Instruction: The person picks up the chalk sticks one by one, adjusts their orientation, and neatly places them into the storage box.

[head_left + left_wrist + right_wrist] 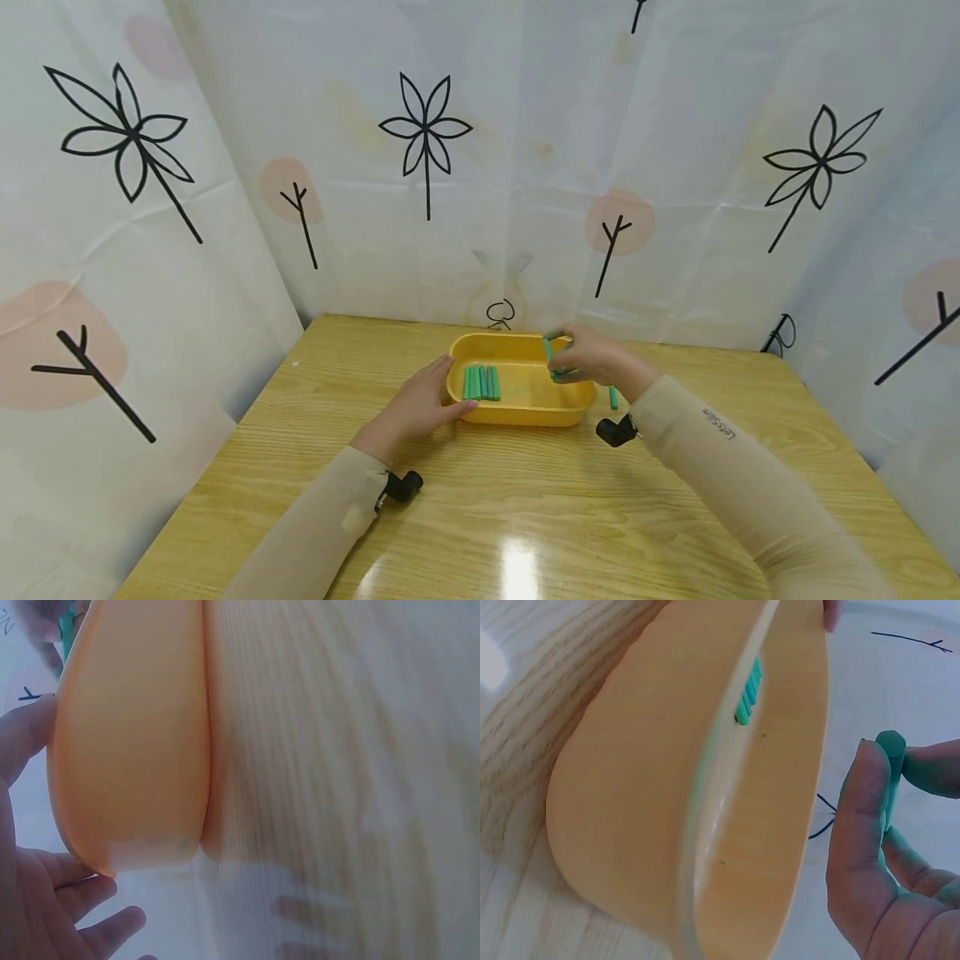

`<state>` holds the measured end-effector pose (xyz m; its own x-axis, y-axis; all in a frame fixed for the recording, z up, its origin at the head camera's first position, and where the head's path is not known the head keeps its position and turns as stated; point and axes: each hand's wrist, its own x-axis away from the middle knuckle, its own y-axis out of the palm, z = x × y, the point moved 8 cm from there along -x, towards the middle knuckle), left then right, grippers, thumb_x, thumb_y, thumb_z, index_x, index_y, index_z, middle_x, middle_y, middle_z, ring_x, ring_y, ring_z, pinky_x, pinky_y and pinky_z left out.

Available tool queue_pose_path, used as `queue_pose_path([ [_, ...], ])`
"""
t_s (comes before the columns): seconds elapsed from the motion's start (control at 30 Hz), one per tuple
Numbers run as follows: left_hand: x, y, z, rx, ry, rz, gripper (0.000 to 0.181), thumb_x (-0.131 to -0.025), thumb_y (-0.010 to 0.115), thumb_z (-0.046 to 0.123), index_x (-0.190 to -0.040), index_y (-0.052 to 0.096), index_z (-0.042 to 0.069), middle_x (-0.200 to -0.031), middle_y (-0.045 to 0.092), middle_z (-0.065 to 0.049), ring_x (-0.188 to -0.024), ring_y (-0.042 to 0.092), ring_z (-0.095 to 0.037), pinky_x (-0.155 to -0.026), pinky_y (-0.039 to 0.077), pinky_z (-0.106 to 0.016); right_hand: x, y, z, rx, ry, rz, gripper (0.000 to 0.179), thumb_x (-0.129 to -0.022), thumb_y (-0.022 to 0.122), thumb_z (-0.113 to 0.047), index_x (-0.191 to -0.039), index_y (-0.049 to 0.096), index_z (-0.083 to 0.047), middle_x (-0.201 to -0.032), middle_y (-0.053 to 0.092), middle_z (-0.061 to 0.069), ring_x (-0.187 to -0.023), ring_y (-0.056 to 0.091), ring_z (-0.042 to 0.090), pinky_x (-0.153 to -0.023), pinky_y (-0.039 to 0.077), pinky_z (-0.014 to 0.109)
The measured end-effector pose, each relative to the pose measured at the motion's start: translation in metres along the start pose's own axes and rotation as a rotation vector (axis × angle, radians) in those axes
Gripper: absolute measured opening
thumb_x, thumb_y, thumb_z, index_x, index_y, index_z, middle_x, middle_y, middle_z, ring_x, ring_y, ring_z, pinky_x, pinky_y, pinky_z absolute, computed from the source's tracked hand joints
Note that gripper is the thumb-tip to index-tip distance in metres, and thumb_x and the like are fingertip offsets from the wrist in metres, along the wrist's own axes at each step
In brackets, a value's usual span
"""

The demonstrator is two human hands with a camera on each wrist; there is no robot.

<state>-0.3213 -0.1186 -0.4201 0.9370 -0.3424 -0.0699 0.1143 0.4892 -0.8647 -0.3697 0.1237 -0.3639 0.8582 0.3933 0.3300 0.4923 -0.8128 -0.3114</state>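
A yellow plastic tub (517, 415) sits on the table, with several green chalk sticks (482, 383) lying side by side in its left end. My left hand (420, 402) holds the tub's left end, thumb on the near rim and fingers at the far side; in the left wrist view, other fingers hang loose. Above the tub's right end, my right hand (588, 360) pinches one green chalk stick (892, 761) between thumb and fingers. Green dust coats those fingertips (934, 771). Another green stick (613, 397) lies on the table right of the tub, near the right wrist.
The wood-grain table (480, 492) extends around the tub. A white cloth (517, 167) with drawn flowers and trees hangs behind it and along the sides. Black wrist cameras (617, 431) are strapped at both sleeves.
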Motion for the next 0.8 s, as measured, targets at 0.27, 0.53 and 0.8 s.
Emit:
queue_pose_path([
  [0.27, -0.001, 0.002, -0.002, -0.004, 0.0, 0.007, 0.101, -0.092, 0.057, 0.067, -0.16, 0.018, 0.002, -0.165, 0.018, -0.015, -0.15, 0.022, -0.036, -0.12, 0.021, -0.052, -0.017, 0.014, 0.005, -0.048, 0.006, 0.019, 0.068, -0.093, 0.063, 0.003, -0.152, 0.029, 0.001, -0.102, 0.053, 0.017, -0.077, 0.061, 0.021, -0.102, 0.046, 0.057],
  [0.53, 0.0, 0.0, 0.0, 0.004, 0.002, 0.019, 0.1, -0.092, 0.058, 0.065, -0.159, 0.019, 0.001, -0.165, 0.019, -0.016, -0.15, 0.022, -0.036, -0.12, 0.021, -0.052, -0.037, 0.026, 0.019, -0.065, 0.012, 0.025, 0.064, -0.093, 0.061, 0.004, -0.15, 0.031, 0.001, -0.101, 0.054, 0.016, -0.075, 0.061, 0.021, -0.097, 0.051, 0.054],
  [0.8, -0.002, 0.002, -0.003, 0.003, -0.019, 0.008, 0.101, -0.092, 0.058, 0.066, -0.16, 0.018, 0.003, -0.166, 0.017, -0.014, -0.15, 0.021, -0.035, -0.12, 0.021, -0.05, -0.05, 0.036, 0.032, -0.059, 0.038, 0.049, 0.063, -0.092, 0.061, 0.007, -0.149, 0.036, 0.0, -0.093, 0.06, 0.015, -0.075, 0.064, 0.023, -0.083, 0.059, 0.044],
])
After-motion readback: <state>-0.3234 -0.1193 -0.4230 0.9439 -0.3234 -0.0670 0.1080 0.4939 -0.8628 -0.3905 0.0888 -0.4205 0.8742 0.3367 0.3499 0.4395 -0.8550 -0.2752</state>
